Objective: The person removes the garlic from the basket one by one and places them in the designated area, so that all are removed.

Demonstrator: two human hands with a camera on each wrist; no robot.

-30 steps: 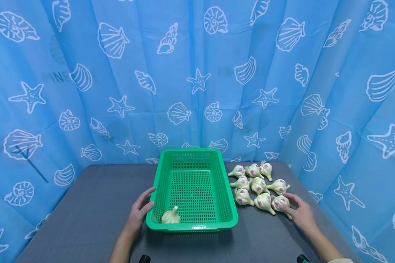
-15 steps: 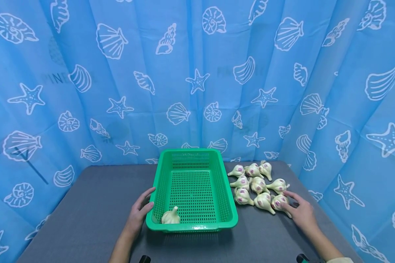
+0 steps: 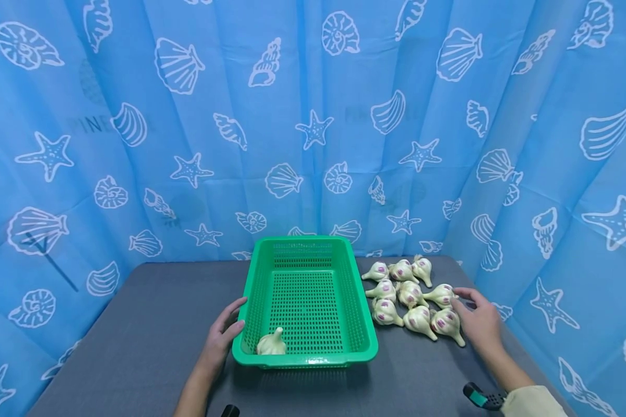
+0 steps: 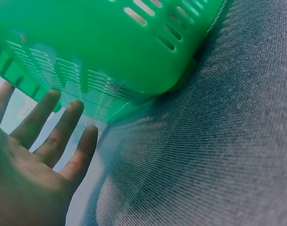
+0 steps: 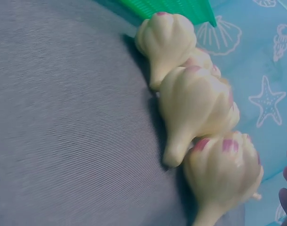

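In the head view a green plastic basket [image 3: 364, 313] stands mid-table, with one garlic bulb [image 3: 272, 343] in its front left corner. My left hand [image 3: 220, 341] is at the basket's left rim; the left wrist view shows its fingers [image 4: 59, 136] straight and spread beside the basket wall. To the right of the basket lie several garlic bulbs in uneven rows. My right hand [image 3: 480, 324] is at the right end of this group, thumb and finger at the root end of the outer bulb [image 3: 441, 296]. Below it sits the front right bulb [image 3: 447, 324], its stem toward me.
Grey cloth covers the table [image 3: 177, 313]. Behind and around it hangs a blue curtain [image 3: 313, 202] with white shell prints. A black and teal strap-like device [image 3: 482, 397] is by the right wrist. The right wrist view shows close garlic bulbs [image 5: 195, 103] touching each other.
My right hand has come away from the front right garlic bulb and moved back to the outer bulb behind it. The left hand and basket stay put.
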